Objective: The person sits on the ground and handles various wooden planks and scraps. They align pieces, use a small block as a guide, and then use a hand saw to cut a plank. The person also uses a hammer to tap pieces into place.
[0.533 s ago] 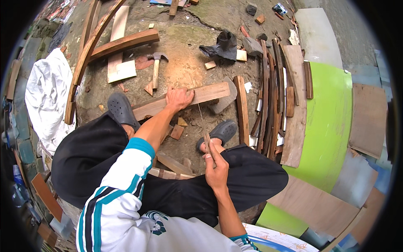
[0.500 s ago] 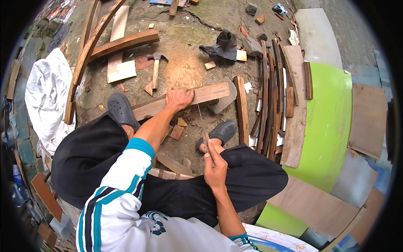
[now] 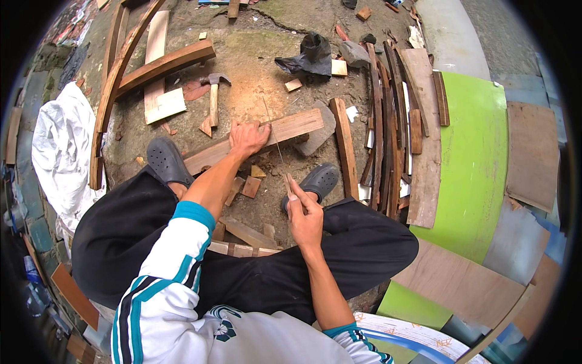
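Observation:
A wooden plank (image 3: 296, 125) lies slanting across a grey stone between my feet. My left hand (image 3: 247, 138) is wrapped over the top of this plank and presses on it, just left of the blade. In my right hand (image 3: 305, 221), the fingers are closed round the wooden handle of a handsaw (image 3: 278, 145). Its thin blade appears almost edge-on as a line across the plank, with the far tip beyond the plank's far edge. How deep the blade sits in the wood I cannot tell.
A hammer (image 3: 214, 100) lies beyond the plank. Long wooden strips (image 3: 388, 130) are stacked to the right, beside a green panel (image 3: 473, 164). Wood offcuts (image 3: 251, 187) lie between my feet. A black plastic piece (image 3: 309, 56) and a white cloth (image 3: 65, 142) lie farther out.
My right hand has pushed the saw slightly forward, away from me, across the plank. My left hand stays on the plank. The whole view has shifted a little.

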The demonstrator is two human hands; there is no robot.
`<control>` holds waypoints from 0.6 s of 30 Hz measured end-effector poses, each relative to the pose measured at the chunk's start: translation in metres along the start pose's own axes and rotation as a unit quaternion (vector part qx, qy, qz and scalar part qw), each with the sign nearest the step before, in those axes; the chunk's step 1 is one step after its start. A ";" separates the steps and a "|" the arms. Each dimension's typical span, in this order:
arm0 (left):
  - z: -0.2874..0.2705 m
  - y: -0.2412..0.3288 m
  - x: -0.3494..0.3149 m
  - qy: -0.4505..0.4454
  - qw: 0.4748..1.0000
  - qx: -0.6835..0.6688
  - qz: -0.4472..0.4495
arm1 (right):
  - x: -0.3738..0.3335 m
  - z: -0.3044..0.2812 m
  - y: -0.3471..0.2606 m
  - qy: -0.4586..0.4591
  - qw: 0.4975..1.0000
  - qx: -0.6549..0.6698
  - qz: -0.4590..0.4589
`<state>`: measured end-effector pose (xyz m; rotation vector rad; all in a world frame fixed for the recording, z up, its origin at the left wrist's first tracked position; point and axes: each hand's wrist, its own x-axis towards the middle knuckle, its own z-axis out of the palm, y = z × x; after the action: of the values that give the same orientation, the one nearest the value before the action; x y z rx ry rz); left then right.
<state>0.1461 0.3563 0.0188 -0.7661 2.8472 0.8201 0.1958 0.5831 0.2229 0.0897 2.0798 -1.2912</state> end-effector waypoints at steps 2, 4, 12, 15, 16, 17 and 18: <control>-0.004 0.003 0.002 -0.032 0.999 0.000 -0.018 | -0.018 -0.010 0.013 0.018 0.998 -0.006 -0.059; -0.005 0.004 0.002 -0.034 0.999 0.003 -0.025 | -0.020 -0.009 0.016 0.027 0.993 -0.024 -0.114; -0.004 0.010 0.003 -0.022 1.000 0.018 0.013 | 0.089 0.038 0.000 0.041 0.988 -0.032 -0.146; 0.001 0.003 0.004 -0.023 0.999 0.032 0.003 | 0.058 0.031 0.007 0.028 0.988 -0.034 -0.145; 0.001 0.005 0.004 -0.029 0.999 0.034 0.001 | 0.037 0.024 0.018 0.035 0.986 -0.024 -0.163; -0.001 0.005 0.002 -0.034 0.999 0.037 -0.006 | 0.010 0.013 0.018 0.028 0.988 -0.044 -0.145; -0.004 0.003 0.001 -0.037 0.998 0.041 -0.015 | -0.014 0.002 0.012 0.019 0.989 -0.064 -0.129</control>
<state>0.1434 0.3563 0.0233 -0.7489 2.7783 0.7086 0.2122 0.5915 0.2209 -0.2215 2.2567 -1.3089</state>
